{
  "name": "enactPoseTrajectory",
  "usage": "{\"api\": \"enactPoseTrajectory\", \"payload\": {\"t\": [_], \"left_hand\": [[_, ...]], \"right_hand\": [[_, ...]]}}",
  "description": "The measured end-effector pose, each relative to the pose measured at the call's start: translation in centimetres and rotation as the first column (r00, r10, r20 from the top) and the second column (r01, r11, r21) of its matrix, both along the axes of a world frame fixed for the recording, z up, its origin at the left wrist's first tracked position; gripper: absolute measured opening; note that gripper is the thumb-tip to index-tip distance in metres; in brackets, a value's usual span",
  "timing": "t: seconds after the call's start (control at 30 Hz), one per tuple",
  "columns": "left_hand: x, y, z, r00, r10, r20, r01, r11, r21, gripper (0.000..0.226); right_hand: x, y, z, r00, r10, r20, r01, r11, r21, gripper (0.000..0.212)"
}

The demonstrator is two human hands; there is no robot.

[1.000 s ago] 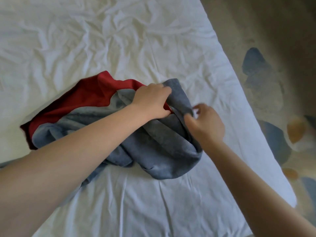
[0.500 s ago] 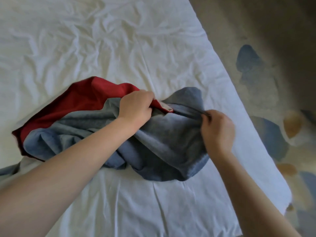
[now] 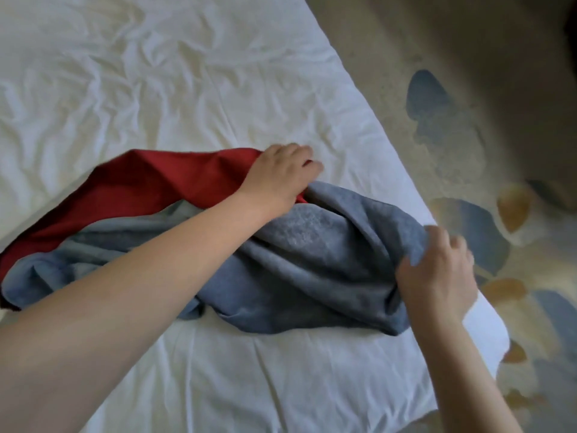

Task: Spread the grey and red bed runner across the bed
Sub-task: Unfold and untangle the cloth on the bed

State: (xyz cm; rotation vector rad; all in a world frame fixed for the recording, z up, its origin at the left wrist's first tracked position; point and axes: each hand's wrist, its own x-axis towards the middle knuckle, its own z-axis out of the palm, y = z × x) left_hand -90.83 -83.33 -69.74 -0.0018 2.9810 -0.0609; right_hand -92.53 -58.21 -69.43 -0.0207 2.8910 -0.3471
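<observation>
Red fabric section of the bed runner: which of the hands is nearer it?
Left. The left hand grips the red fabric section at its end; the right hand holds the grey end beyond it.

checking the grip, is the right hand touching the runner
Touching. The head view shows the right hand gripping the grey end of the runner.

No text, label, brand, number or sign can be read anywhere: nothing legible shows on any fabric or surface in view.
</observation>
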Motion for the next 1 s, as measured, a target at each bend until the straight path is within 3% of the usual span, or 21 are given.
{"api": "enactPoseTrajectory", "payload": {"t": [0.1,0.23,0.3,0.37,0.47,0.63,0.83,1.0], "left_hand": [[-0.7,0.8,-1.4,0.977,-0.078,0.198,0.065,0.995,0.071,0.058],[-1.5,0.6,-2.4,0.966,-0.041,0.255,0.027,0.998,0.059,0.066],[-2.1,0.9,-2.2,0.962,-0.062,0.266,0.044,0.996,0.073,0.050],[-2.9,1.3,-1.8,0.955,-0.113,0.275,0.106,0.994,0.041,0.030],[-4.1,1.6,-1.6,0.959,-0.143,0.246,0.149,0.989,-0.006,0.013],[-6.8,4.6,-1.7,0.968,-0.200,0.154,0.226,0.958,-0.176,0.016],[-11.2,10.1,-2.4,0.966,-0.219,0.135,0.245,0.944,-0.222,0.022],[-14.7,15.0,-2.6,0.938,-0.337,0.084,0.347,0.911,-0.223,0.026]], "right_hand": [[-1.2,-2.3,-0.8,0.966,0.224,-0.128,-0.245,0.951,-0.186,0.049],[-1.7,-4.2,-3.4,0.884,0.464,0.062,-0.462,0.886,-0.047,0.049],[-1.6,-3.9,-4.5,0.857,0.514,0.025,-0.514,0.857,0.009,0.032],[-2.1,-3.4,-5.0,0.863,0.506,-0.023,-0.506,0.862,-0.021,0.016],[-3.3,-2.6,-5.2,0.875,0.485,0.002,-0.481,0.868,-0.124,0.022],[-5.5,0.1,-5.3,0.903,0.429,-0.015,-0.428,0.898,-0.106,0.027],[-9.0,4.9,-5.4,0.948,0.319,-0.009,-0.319,0.946,-0.053,0.028],[-11.4,9.7,-5.6,0.981,0.178,-0.081,-0.181,0.983,-0.037,0.028]]}}
